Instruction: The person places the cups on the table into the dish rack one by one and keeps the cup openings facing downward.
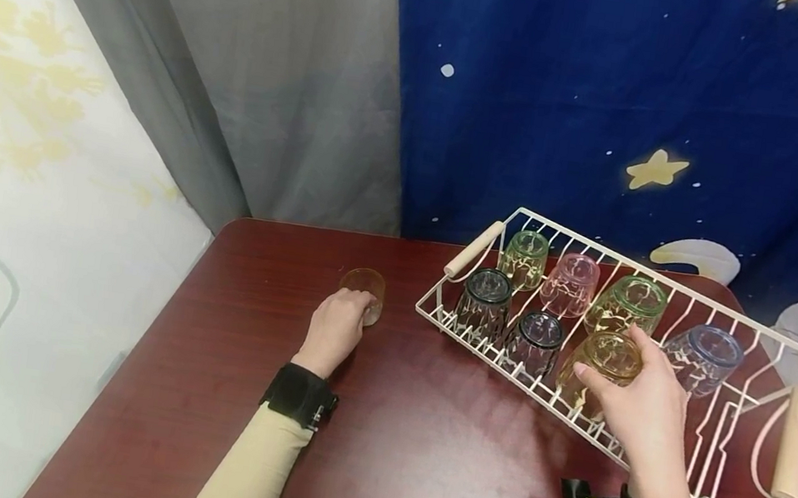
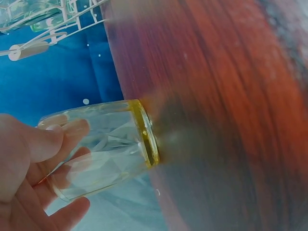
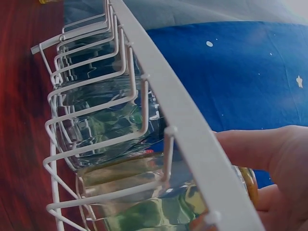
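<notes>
My left hand (image 1: 338,325) grips a clear, yellow-tinted glass (image 2: 106,149) on the left part of the table. Its thick yellow base faces the tabletop, while my thumb and fingers curl about the upper end. Over at the white wire rack (image 1: 538,398), my right hand (image 1: 651,404) has thumb and fingers on either side of an amber glass (image 1: 612,354). That glass sits bottom-up in the front row, behind the rack's wires in the right wrist view. Beside it are a dark grey glass (image 1: 537,335) and a blue glass (image 1: 704,357).
More upside-down glasses fill the rack: a black one (image 1: 488,290), a pink one (image 1: 572,282), and green ones at the back. Wooden handles (image 1: 794,444) stand at the rack's ends. A dark red table (image 1: 388,449) lies beneath, with a blue curtain (image 1: 541,91) behind.
</notes>
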The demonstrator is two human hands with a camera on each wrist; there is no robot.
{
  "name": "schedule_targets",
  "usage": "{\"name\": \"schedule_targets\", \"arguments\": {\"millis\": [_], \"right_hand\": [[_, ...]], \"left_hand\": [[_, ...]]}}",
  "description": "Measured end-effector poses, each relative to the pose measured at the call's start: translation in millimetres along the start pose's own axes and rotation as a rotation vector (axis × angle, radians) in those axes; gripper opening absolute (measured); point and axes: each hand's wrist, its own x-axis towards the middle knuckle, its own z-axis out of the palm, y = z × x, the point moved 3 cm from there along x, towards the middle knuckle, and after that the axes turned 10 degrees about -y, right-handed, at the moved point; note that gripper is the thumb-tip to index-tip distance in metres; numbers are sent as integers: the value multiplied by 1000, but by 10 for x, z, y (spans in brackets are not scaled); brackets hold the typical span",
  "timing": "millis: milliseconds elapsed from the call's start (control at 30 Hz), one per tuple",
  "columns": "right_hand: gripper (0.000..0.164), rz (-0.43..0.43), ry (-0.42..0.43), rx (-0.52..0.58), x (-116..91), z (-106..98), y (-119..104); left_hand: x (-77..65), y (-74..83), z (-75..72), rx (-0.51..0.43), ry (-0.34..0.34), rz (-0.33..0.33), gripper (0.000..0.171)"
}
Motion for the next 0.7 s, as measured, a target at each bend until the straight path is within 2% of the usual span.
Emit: {"name": "schedule_targets", "arguments": {"millis": [200, 467, 700], "right_hand": [[87, -4, -53, -26, 29, 39, 7], [85, 12, -75, -27, 41, 55, 4], [87, 2, -98, -26, 45, 58, 34]], "left_hand": [[10, -13, 19, -5, -12, -6, 17], [16, -9, 15, -1, 10, -3, 14], [14, -29, 13, -14, -5, -14, 12]]}}
